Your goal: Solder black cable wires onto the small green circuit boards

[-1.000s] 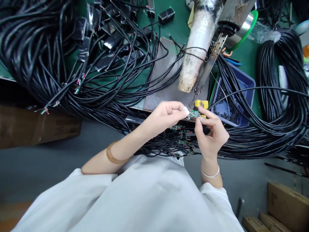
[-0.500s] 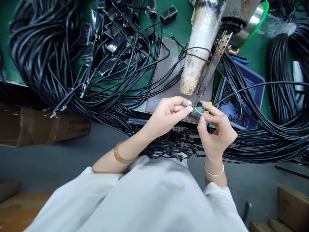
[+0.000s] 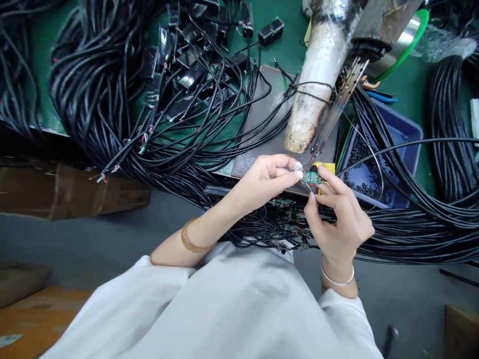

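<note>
A small green circuit board (image 3: 311,178) lies between my hands, under the tip of a soldering iron (image 3: 337,109). My left hand (image 3: 271,177), with white covers on its thumb and a fingertip, pinches the board's left end. Thumb and index finger of my right hand (image 3: 339,212) are pressed together on a thin wire (image 3: 309,188) below the board, and another of its fingers reaches the board's right end. Behind the board shows a yellow block (image 3: 329,168). Left of the iron, a whitish tube (image 3: 309,109) points down at the work.
Black cable bundles (image 3: 90,94) cover the table's left; more cables (image 3: 447,129) lie at the right. A blue bin (image 3: 407,164) holds small black pieces. Several wired boards (image 3: 294,215) hang at the front edge. A green-rimmed spool (image 3: 407,40) stands behind the iron.
The view has shifted, so the table appears farther right and slightly lower. My right thumb and index finger have moved down from the board, with the thin wire between them.
</note>
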`<action>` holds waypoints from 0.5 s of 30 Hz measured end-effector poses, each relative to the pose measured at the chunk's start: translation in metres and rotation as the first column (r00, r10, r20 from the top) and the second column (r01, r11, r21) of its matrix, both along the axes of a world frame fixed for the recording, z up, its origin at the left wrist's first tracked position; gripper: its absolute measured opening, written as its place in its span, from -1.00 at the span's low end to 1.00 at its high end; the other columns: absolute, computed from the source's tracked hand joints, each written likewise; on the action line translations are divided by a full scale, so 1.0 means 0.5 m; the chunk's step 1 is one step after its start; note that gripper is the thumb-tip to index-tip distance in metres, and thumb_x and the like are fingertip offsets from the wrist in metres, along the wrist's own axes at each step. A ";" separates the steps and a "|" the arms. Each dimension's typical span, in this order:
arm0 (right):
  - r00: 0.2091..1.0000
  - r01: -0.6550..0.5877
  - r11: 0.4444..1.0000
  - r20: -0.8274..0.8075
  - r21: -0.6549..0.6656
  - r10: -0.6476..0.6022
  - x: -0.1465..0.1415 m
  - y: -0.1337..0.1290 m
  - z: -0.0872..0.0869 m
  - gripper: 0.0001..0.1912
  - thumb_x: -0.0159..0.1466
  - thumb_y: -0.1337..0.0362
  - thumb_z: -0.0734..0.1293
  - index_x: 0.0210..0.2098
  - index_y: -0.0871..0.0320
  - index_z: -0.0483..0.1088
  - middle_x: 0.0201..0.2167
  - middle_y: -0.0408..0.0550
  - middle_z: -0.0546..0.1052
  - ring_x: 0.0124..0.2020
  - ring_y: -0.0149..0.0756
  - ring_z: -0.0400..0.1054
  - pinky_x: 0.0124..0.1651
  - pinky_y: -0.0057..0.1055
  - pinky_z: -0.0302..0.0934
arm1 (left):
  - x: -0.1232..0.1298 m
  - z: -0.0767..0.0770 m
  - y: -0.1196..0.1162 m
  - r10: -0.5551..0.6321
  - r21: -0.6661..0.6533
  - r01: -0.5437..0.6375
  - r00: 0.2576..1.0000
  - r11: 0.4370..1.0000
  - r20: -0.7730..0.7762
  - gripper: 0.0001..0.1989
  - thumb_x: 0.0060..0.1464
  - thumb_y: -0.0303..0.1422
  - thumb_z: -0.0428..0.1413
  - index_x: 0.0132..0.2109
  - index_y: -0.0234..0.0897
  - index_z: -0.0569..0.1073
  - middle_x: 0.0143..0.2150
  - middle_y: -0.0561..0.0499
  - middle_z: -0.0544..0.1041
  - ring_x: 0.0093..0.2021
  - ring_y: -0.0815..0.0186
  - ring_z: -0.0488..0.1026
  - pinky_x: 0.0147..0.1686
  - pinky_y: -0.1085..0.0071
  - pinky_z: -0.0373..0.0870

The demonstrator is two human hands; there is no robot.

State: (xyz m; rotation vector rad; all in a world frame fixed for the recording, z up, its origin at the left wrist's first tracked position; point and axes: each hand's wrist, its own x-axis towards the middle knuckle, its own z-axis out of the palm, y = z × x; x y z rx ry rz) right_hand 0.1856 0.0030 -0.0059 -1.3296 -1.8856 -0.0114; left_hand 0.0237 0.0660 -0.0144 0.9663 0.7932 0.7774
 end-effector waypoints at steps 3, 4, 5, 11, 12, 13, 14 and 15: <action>0.999 -0.008 1.000 0.033 0.001 0.008 0.005 -0.003 -0.005 -0.80 0.20 0.50 0.40 -0.31 0.10 0.35 0.06 0.00 0.59 -0.18 -0.31 0.60 -0.15 -0.41 0.52 | -0.002 0.000 -0.004 -0.038 0.054 0.041 0.998 0.998 -0.049 -0.87 0.19 -0.35 0.11 -0.30 -0.30 0.37 -0.65 0.26 0.10 -0.66 0.57 -0.08 -0.65 0.52 -0.17; 0.999 -0.003 1.000 0.044 0.006 0.002 0.007 -0.004 -0.006 -0.80 0.20 0.50 0.41 -0.31 0.10 0.35 0.04 -0.01 0.60 -0.20 -0.33 0.60 -0.16 -0.42 0.52 | -0.002 0.001 -0.006 -0.041 0.075 0.046 0.996 0.996 -0.074 -0.86 0.21 -0.35 0.10 -0.31 -0.30 0.36 -0.64 0.25 0.10 -0.65 0.56 -0.06 -0.64 0.52 -0.16; 0.999 0.008 1.000 0.054 0.015 -0.009 0.008 -0.004 -0.008 -0.81 0.21 0.49 0.41 -0.31 0.10 0.36 0.02 -0.02 0.61 -0.21 -0.34 0.60 -0.16 -0.43 0.51 | -0.002 0.002 -0.009 -0.039 0.093 0.048 0.994 0.994 -0.098 -0.86 0.21 -0.35 0.10 -0.31 -0.30 0.36 -0.63 0.25 0.10 -0.63 0.56 -0.06 -0.64 0.52 -0.15; 0.995 0.092 0.990 0.026 0.108 -0.096 0.006 -0.009 -0.012 -0.79 0.20 0.49 0.44 -0.25 0.08 0.43 -0.11 -0.11 0.66 -0.24 -0.32 0.61 -0.18 -0.42 0.51 | -0.008 0.001 -0.033 0.004 0.298 0.073 0.968 0.952 -0.250 -0.80 0.27 -0.27 0.07 -0.27 -0.31 0.41 -0.58 0.19 0.23 -0.58 0.50 0.15 -0.55 0.52 0.08; 0.994 0.106 0.988 0.011 0.114 -0.108 0.006 -0.011 -0.012 -0.79 0.20 0.49 0.45 -0.25 0.08 0.44 -0.13 -0.12 0.67 -0.24 -0.31 0.61 -0.21 -0.42 0.51 | -0.012 -0.002 -0.039 0.049 0.383 0.075 0.951 0.921 -0.304 -0.80 0.27 -0.26 0.09 -0.24 -0.31 0.44 -0.55 0.16 0.30 -0.55 0.48 0.21 -0.52 0.52 0.14; 0.993 0.122 0.987 -0.011 0.107 -0.122 0.006 -0.012 -0.012 -0.79 0.20 0.48 0.45 -0.25 0.08 0.45 -0.15 -0.12 0.67 -0.24 -0.30 0.61 -0.23 -0.41 0.51 | -0.016 -0.006 -0.045 0.111 0.483 0.079 0.929 0.872 -0.353 -0.81 0.26 -0.25 0.11 -0.20 -0.31 0.46 -0.50 0.12 0.38 -0.51 0.46 0.27 -0.48 0.51 0.20; 0.990 0.136 0.987 -0.043 0.085 -0.133 0.007 -0.014 -0.013 -0.80 0.21 0.47 0.44 -0.25 0.07 0.46 -0.16 -0.13 0.67 -0.24 -0.29 0.61 -0.25 -0.41 0.51 | -0.020 -0.012 -0.051 0.183 0.590 0.091 0.903 0.802 -0.389 -0.81 0.25 -0.26 0.13 -0.14 -0.31 0.49 -0.44 0.08 0.45 -0.47 0.44 0.33 -0.43 0.51 0.25; 0.986 0.145 0.988 -0.085 0.049 -0.141 0.008 -0.015 -0.013 -0.82 0.22 0.46 0.44 -0.25 0.08 0.47 -0.16 -0.12 0.67 -0.22 -0.28 0.61 -0.26 -0.41 0.51 | -0.025 -0.017 -0.057 0.256 0.690 0.114 0.876 0.714 -0.410 -0.81 0.24 -0.28 0.14 -0.08 -0.31 0.50 -0.39 0.05 0.50 -0.44 0.42 0.37 -0.39 0.50 0.28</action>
